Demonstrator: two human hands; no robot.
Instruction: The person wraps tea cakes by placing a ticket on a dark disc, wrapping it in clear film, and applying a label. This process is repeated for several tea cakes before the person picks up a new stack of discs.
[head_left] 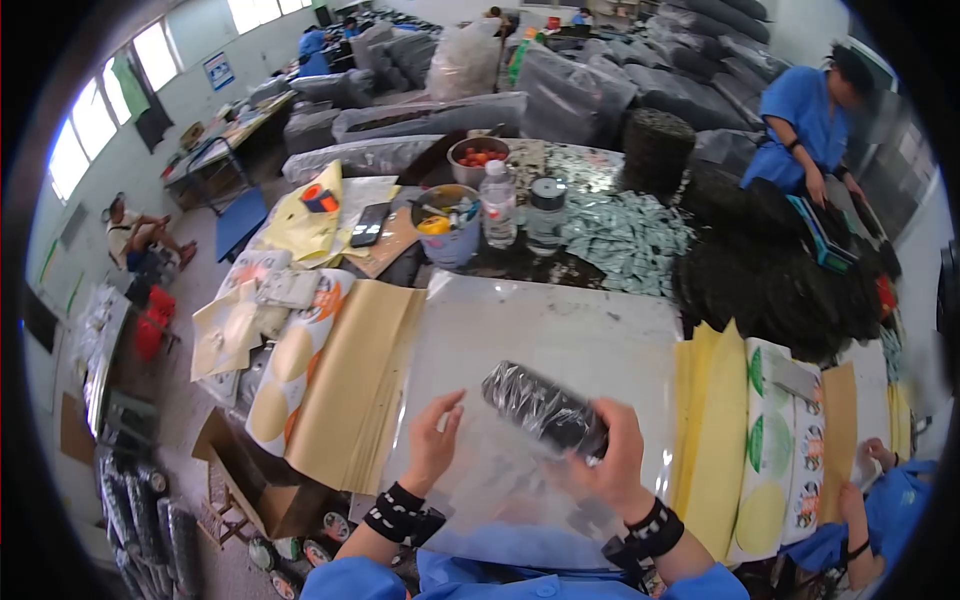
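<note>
"The dark wrapped bundle (542,406), where was it exactly?"

"It was in the right hand (620,462), in front of the person's body and over the clear plastic sheet (520,325). The thumb and fingers gripped its nearer end, and the other end pointed forward and to the left. I could not tell how high it was."

"And the left hand (434,445)?"

"It was near but apart, with the fingers loosely spread and holding nothing."

"How was this handling best done, in your opinion?"

"I judged that a broad, gentle grip was good, because the shiny film looked thin and could slip or wrinkle. The left palm could support the free end, so that the bundle did not tip."

"What about the edges?"

"On the left, the brown paper stack (352,375) lay along the sheet, and on the right were the yellow sheets (708,420). The room for moving was between these two. A wide swing of an elbow could push the paper edges. Another person's hand (853,502) was also beyond, at the right side."

"And farther away?"

"Past the far edge of the sheet stood the bucket (452,247), the water bottle (498,212) and the lidded jar (546,228), so a long forward reach needed care."
</note>
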